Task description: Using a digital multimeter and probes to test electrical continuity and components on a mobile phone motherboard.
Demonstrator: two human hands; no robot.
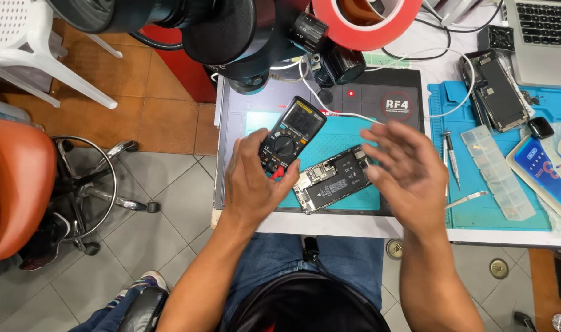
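Multimeter left of opened phone, both on mat; tweezers right.

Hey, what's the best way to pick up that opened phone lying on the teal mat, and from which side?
Probably by its long edges, pinched from above, coming from the right. The opened phone lies flat and tilted, its bare boards facing up, so the frame is the safe part. The right hand hovers open just beside it, while the left hand rests on the black multimeter at its left.
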